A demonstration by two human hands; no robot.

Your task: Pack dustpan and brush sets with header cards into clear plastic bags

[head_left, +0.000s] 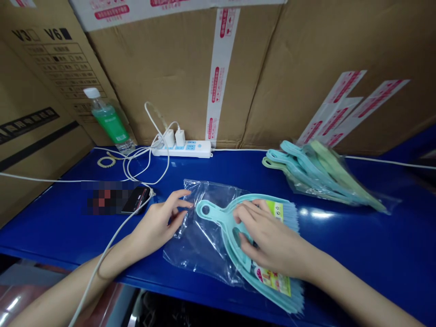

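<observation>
A light-blue dustpan and brush set (213,212) lies near the table's front edge, handle to the left and bristles to the right, with a yellow-green printed label. My right hand (272,236) rests over its middle with curled fingers gripping the plastic, hiding part of it. Beneath and left of the set spreads a clear plastic bag (200,254). At the bag's left edge is my left hand (163,222), its fingers apart and their tips touching or very close to the film, just left of the handle's hanging hole.
More dustpan and brush sets (316,172) in clear wrap lie at back right. A white power strip (200,149) with chargers and looped cables, a bottle (112,125) and a phone (134,200) occupy the left. Cardboard boxes (170,68) wall the back. One cable (112,240) crosses my left forearm.
</observation>
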